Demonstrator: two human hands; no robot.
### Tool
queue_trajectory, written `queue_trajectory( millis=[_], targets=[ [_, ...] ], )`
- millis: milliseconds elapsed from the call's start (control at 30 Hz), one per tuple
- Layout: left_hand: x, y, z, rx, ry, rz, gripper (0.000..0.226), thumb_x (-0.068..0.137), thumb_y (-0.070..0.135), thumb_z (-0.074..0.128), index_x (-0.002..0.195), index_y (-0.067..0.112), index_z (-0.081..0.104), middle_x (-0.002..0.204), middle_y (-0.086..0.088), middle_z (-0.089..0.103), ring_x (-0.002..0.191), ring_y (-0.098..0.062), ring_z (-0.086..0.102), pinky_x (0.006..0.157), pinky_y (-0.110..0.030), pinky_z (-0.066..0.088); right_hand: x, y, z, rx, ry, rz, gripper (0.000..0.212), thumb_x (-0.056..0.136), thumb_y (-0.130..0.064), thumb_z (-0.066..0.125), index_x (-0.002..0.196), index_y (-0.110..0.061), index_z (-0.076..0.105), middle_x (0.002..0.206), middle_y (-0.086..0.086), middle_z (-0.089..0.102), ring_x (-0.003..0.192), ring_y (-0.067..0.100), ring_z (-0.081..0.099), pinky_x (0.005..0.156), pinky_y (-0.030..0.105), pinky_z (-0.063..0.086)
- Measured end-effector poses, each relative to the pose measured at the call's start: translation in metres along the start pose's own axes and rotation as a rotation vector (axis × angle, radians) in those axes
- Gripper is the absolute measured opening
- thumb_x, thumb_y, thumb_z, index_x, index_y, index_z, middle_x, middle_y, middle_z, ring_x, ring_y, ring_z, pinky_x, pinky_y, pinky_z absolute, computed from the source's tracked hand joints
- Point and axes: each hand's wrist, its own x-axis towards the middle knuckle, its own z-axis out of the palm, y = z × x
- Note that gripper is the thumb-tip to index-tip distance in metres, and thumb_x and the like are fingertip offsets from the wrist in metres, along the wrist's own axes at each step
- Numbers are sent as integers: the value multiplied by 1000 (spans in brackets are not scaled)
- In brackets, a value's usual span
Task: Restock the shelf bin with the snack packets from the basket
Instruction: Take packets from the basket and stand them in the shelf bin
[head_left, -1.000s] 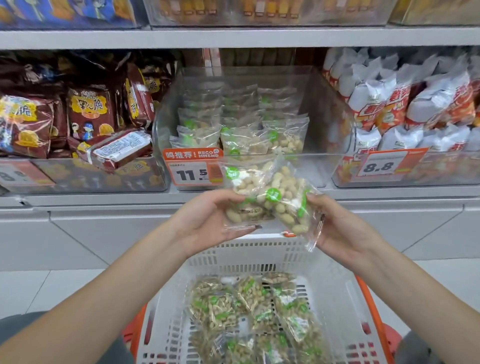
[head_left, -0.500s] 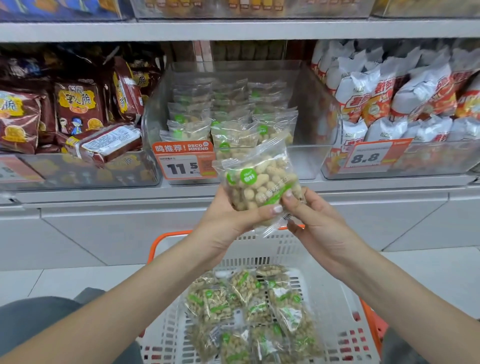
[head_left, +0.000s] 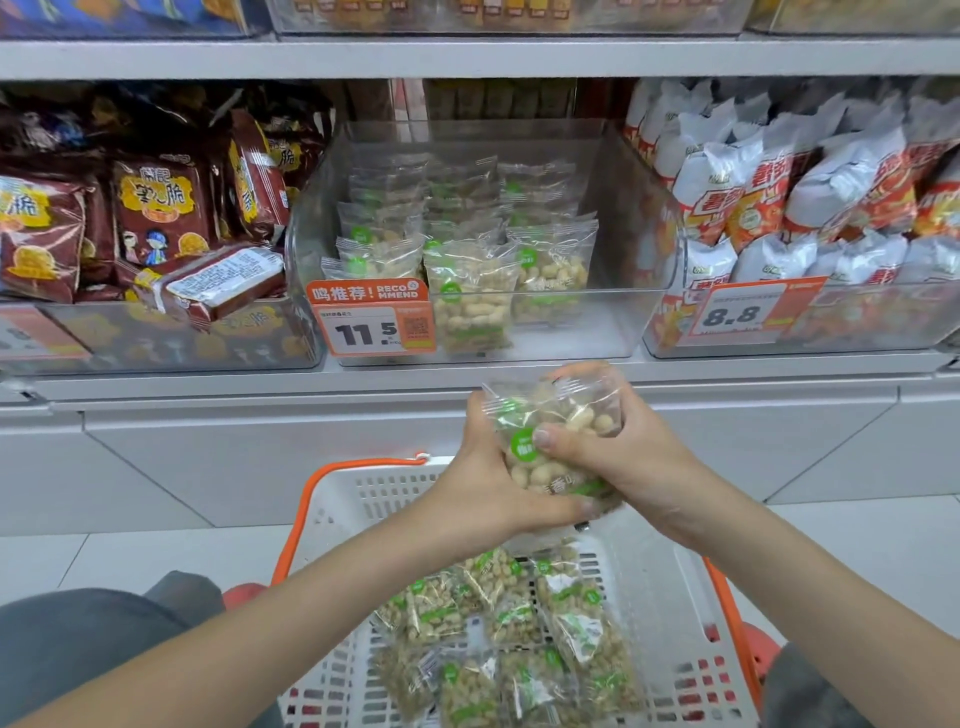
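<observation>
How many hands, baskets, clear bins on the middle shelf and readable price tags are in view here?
Hands: 2, the left hand and the right hand, both gripping one packet bundle
Basket: 1
Clear bins: 3
Readable price tags: 2
Total: 8

Both hands have dropped from in front of the shelf bin to just above the basket. The left hand now cups the packet from below, and the right hand has closed over it from the side, thumb across its front.
</observation>
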Motion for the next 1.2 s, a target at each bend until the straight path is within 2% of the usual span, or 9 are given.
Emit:
queue_trajectory(
  millis=[100,200,333,433,567,700,800,1000,1200],
  targets=[
    [2,-1,1,70,60,-29,100,51,27,92,127,22,28,123,-3,58,95,-10,67,64,-20,55,-3,6,6,23,124,-58,60,53,-20,81,106,-17,53,77,1,71,70,14,69,62,26,57],
    [4,-1,-2,178,121,12,94,36,47,89,111,30,34,118,4,63,101,-7,66,86,-33,56,-2,9,10,81,181,-58,60,52,-25,78,106,-21,52,84,8,72,74,20,70,66,31,59],
    [6,1,-6,101,88,40,83,43,26,91,103,30,33,109,-2,68,98,-13,69,86,-36,57,3,9,2,9,24,12,87,50,-9,91,118,-35,44,84,8,72,76,18,70,64,28,56],
    [10,4,-11,101,83,71,82,49,20,93,99,37,30,114,-5,65,100,-15,68,86,-34,56,6,3,-2,-73,-42,-51,88,49,-6,86,120,-33,42,84,8,73,78,18,71,66,25,56],
    [16,19,-21,214,167,81,104,38,54,88,118,41,22,135,0,45,120,-14,53,101,-38,47,19,-23,-8,-179,144,-235,83,45,-13,93,114,-26,49,91,2,73,81,14,72,69,24,56],
    [24,39,-49,289,278,65,96,63,38,84,133,21,21,136,-4,35,119,-15,45,100,-30,41,55,-76,-32,-271,379,-415,73,54,-20,92,111,-28,47,107,5,66,91,14,70,79,34,59],
    [30,41,-66,394,367,121,83,67,32,84,125,19,27,127,-6,39,113,-18,46,95,-27,41,85,-105,-39,-451,419,-455,72,61,-22,89,115,-23,42,105,-4,61,92,7,67,82,26,57],
    [36,38,-68,433,352,160,81,65,32,85,116,25,22,120,-3,38,110,-18,44,93,-27,41,131,-113,-46,-701,298,-137,91,60,-27,89,132,-12,35,107,-8,54,103,12,55,84,22,46],
    [38,38,-66,433,340,179,80,66,34,85,116,28,22,126,-3,38,115,-16,43,99,-31,40,145,-84,-46,-659,184,71,124,65,-34,85,151,-9,-1,144,4,40,123,13,44,99,22,34]
  ],
)
